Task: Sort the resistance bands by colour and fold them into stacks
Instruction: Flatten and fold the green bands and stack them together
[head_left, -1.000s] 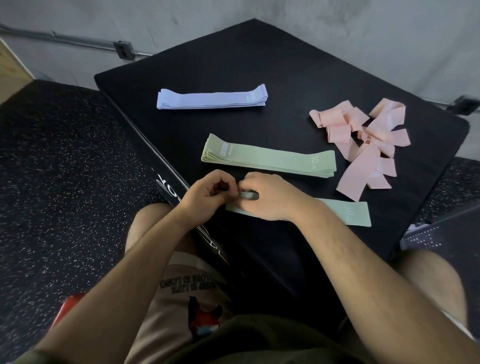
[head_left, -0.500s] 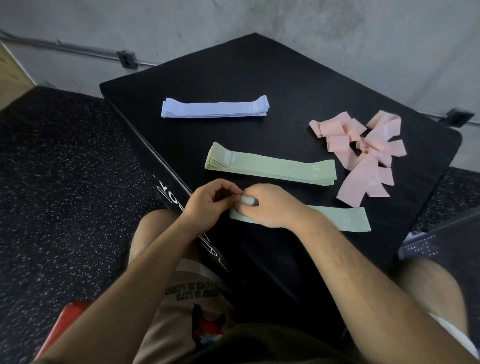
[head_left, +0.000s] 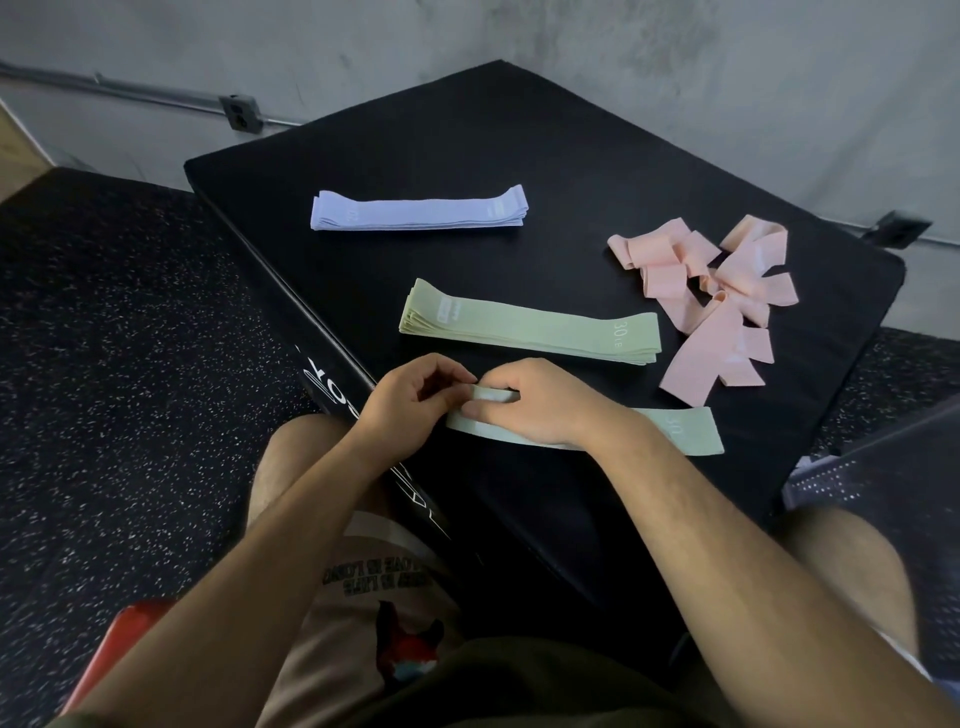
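A single pale green band (head_left: 685, 431) lies flat near the front edge of the black padded box (head_left: 519, 145). My left hand (head_left: 410, 400) and my right hand (head_left: 540, 402) both pinch its left end, where the band is lifted a little. My right forearm hides the band's middle. Behind it lies a neat stack of green bands (head_left: 530, 327) marked 30 LB. Farther back is a neat stack of lilac bands (head_left: 421, 210). At the right sits a loose tangle of pink bands (head_left: 717, 296).
The box stands on dark speckled rubber flooring (head_left: 130, 364) against a grey wall (head_left: 571, 47) with a conduit and outlet (head_left: 241, 111). My knees flank the box's near corner. A red object (head_left: 119, 644) shows at bottom left, a dark perforated fabric (head_left: 857, 478) at right.
Both hands stay at the left end of the single green band, with only small finger movement. The camera has shifted, so everything sits slightly lower in view.
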